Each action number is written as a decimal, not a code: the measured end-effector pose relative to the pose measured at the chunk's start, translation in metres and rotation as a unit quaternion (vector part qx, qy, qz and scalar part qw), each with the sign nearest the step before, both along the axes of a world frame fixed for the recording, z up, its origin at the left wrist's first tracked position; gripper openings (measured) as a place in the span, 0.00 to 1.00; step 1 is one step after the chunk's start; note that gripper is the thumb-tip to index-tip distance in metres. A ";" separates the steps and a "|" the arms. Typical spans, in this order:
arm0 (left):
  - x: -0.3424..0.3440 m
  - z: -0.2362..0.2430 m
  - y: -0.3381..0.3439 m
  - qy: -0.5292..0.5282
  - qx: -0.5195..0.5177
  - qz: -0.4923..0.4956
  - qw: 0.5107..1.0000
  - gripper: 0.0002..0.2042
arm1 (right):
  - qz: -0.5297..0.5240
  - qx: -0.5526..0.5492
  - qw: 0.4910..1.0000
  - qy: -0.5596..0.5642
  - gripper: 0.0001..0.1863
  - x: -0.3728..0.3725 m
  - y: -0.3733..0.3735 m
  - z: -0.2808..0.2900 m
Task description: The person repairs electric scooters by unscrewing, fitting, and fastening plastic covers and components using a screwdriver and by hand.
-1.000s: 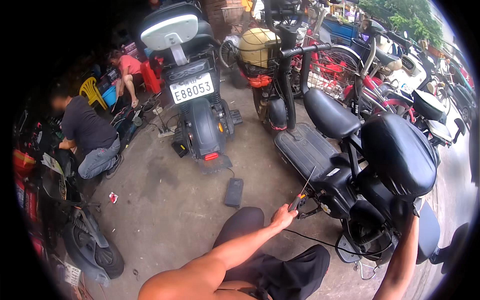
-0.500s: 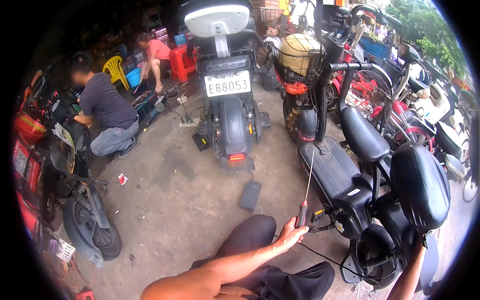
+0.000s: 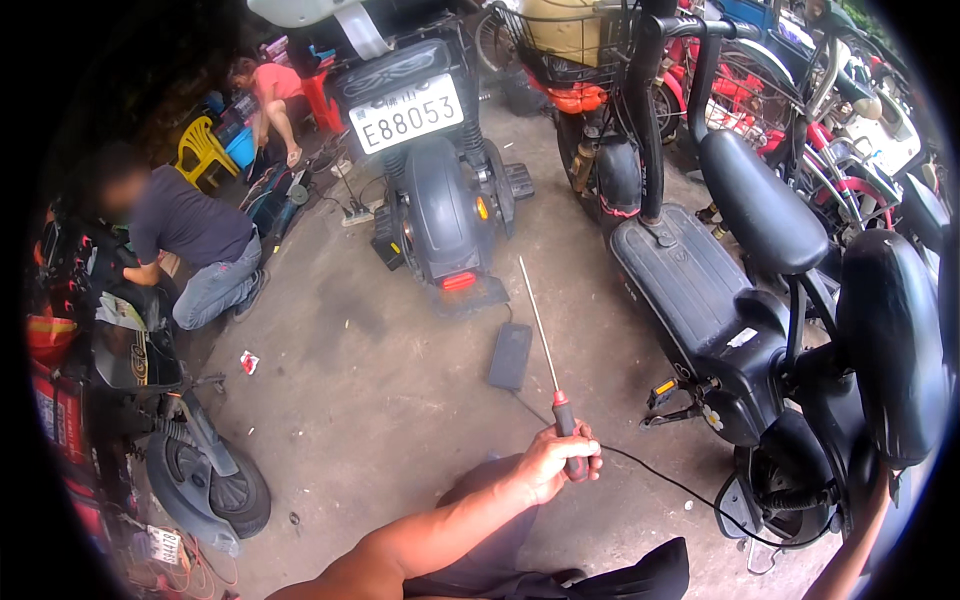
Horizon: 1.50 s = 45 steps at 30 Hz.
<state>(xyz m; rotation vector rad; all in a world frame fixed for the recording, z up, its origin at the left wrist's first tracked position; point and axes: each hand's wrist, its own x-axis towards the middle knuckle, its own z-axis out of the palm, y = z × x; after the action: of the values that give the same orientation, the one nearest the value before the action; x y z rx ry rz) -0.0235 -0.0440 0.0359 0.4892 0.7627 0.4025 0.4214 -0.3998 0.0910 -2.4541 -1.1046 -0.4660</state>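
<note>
My left hand (image 3: 560, 460) is closed around the grip of a long screwdriver (image 3: 570, 430) with a red-and-dark handle, its shaft pointing upward over the floor. Right of it stands a black electric bike (image 3: 680, 270) with a flat footboard, pedal and two seats. My right hand (image 3: 882, 480) is at the underside of the bike's rear seat (image 3: 890, 340), its fingers largely hidden behind it. A black cord (image 3: 660, 475) crosses the floor to the bike, passing behind my left hand. A dark rectangular charger (image 3: 508, 355) lies beyond the screwdriver.
A grey scooter (image 3: 435, 210) stands ahead, parked bikes (image 3: 840, 170) crowd the upper right, and a scooter wheel (image 3: 225, 470) is at lower left. A crouching person (image 3: 200, 220) works at left; another person (image 3: 275, 85) sits behind near a yellow chair (image 3: 200, 150). A power strip (image 3: 355, 215) lies nearby.
My left hand has moved the screwdriver leftward, away from the black bike, so it now stands over open concrete. The view has shifted. My right hand stays by the rear seat.
</note>
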 end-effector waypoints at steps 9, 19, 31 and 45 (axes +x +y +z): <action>-0.055 0.034 -0.045 0.270 0.119 -0.067 0.953 0.09 | -0.070 -0.107 0.971 0.201 0.23 -0.025 0.043 0.046; -0.187 0.289 -0.126 0.366 0.021 0.011 0.930 0.07 | -0.080 -0.164 0.790 0.585 0.18 -0.358 -0.079 0.081; -0.279 0.357 -0.117 0.327 0.045 0.042 0.943 0.12 | 0.145 -0.133 0.820 0.537 0.18 -0.388 0.040 0.184; -0.398 0.368 -0.081 0.534 0.217 -0.130 0.807 0.20 | 0.251 -0.219 0.794 0.508 0.15 -0.537 0.116 0.205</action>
<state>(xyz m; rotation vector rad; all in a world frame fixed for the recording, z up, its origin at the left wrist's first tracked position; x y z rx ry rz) -0.4220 -0.1247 0.4043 1.2903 1.6828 -0.0104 -0.1158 -0.2839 0.2961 -2.0228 -1.3011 1.2569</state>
